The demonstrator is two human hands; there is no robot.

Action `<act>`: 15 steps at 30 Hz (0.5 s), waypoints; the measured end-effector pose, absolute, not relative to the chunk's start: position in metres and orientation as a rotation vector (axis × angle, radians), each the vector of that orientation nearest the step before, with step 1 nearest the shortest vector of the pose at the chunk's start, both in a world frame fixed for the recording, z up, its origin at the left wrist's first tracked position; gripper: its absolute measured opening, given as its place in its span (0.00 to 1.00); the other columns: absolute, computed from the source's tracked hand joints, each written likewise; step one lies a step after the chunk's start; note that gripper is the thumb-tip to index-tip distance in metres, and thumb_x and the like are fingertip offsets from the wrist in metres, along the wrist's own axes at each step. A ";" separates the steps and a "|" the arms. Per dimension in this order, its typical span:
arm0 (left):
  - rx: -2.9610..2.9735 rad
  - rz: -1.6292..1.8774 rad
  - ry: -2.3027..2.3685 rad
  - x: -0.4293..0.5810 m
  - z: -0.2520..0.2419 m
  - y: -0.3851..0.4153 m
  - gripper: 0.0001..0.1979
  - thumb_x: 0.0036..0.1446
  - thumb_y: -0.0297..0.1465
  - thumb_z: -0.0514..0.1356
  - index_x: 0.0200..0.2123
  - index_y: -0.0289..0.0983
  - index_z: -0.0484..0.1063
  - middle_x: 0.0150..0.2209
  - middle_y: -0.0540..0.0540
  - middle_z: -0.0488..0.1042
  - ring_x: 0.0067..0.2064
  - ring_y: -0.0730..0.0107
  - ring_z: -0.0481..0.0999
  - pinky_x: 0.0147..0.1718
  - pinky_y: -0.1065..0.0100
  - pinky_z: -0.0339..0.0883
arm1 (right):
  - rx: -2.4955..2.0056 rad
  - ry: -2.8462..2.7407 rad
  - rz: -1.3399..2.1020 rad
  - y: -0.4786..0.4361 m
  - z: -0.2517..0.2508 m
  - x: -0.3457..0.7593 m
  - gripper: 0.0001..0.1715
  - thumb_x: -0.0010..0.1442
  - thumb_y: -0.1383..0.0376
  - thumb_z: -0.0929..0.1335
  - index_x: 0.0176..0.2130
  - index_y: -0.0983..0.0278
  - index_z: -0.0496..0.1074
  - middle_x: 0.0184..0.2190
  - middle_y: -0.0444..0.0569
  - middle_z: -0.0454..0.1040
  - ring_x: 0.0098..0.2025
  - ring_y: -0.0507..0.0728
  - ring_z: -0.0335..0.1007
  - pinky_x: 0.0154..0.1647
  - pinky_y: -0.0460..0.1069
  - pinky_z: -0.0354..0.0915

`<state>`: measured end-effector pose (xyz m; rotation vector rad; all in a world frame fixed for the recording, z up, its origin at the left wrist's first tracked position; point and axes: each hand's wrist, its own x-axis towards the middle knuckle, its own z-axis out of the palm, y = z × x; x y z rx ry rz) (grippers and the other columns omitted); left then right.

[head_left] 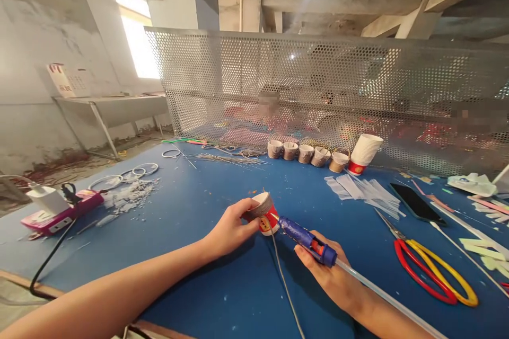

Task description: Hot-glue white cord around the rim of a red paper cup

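My left hand [234, 225] is closed around a red and white paper cup [267, 224], which is tilted on its side above the blue table. Grey-brown cord [281, 270] wraps part of the cup near its rim, and its loose end trails down toward me. In my right hand [328, 265] is a blue hot glue gun [302, 235] with a long clear glue stick running out of its back. The nozzle points at the cup's side, right by the cord; whether it touches is hard to tell.
Several cord-wrapped cups [306, 154] stand in a row at the back, beside a stack of paper cups [366, 153]. Red-and-yellow-handled scissors [427, 265], a phone [417, 203] and white strips [363, 190] lie right. A pink power strip [63, 212] sits left; a perforated metal screen [238, 85] borders the back.
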<state>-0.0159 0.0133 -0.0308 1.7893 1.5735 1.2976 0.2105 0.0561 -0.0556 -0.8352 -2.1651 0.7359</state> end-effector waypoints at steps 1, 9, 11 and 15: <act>1.802 1.293 1.574 -0.015 -0.030 0.012 0.07 0.50 0.27 0.55 0.32 0.35 0.72 0.30 0.48 0.76 0.32 0.69 0.73 0.34 0.69 0.67 | -0.827 -2.172 0.714 0.056 -0.055 0.210 0.15 0.61 0.53 0.62 0.27 0.57 0.66 0.19 0.43 0.67 0.22 0.55 0.66 0.27 0.48 0.67; 1.843 1.291 1.568 -0.014 -0.033 0.012 0.07 0.51 0.26 0.54 0.31 0.35 0.72 0.29 0.48 0.76 0.31 0.69 0.72 0.34 0.68 0.67 | -0.806 -2.171 0.592 0.050 -0.054 0.208 0.17 0.62 0.53 0.61 0.26 0.58 0.66 0.18 0.43 0.68 0.20 0.54 0.66 0.25 0.47 0.67; 1.846 1.287 1.566 -0.014 -0.035 0.013 0.07 0.51 0.26 0.54 0.32 0.35 0.71 0.30 0.48 0.76 0.32 0.69 0.72 0.34 0.68 0.67 | -0.780 -2.176 0.561 0.050 -0.055 0.207 0.18 0.62 0.53 0.61 0.26 0.59 0.66 0.18 0.42 0.68 0.20 0.53 0.65 0.23 0.46 0.66; 1.859 1.269 1.586 -0.012 -0.035 0.013 0.08 0.51 0.25 0.54 0.33 0.35 0.71 0.30 0.48 0.76 0.31 0.69 0.72 0.34 0.68 0.67 | -0.733 -2.199 0.512 0.051 -0.055 0.204 0.17 0.63 0.56 0.62 0.26 0.60 0.65 0.18 0.40 0.68 0.20 0.51 0.66 0.24 0.44 0.64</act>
